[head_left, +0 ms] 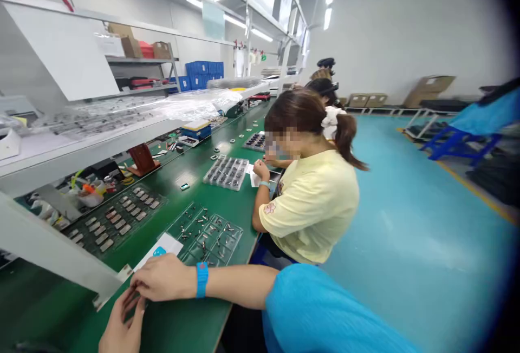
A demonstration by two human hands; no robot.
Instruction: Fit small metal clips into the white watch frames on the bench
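Observation:
My right hand, with a blue band at its wrist, reaches across the green bench and bends its fingers down to the fingertips of my left hand. The left hand comes up from the lower edge with its thumb and fingers curled towards each other. Both hands are closed in a pinch, and whatever lies between the fingertips is hidden or too small to name. Just beyond the right hand, a small bright blue piece rests on a white sheet. Beside that sheet, a clear compartment tray holds many small metal parts.
A white metal post stands left of my hands, under a shelf. Flat metallic pieces lie in rows on another clear tray. On the right, a co-worker in a yellow shirt sits by a grey parts tray.

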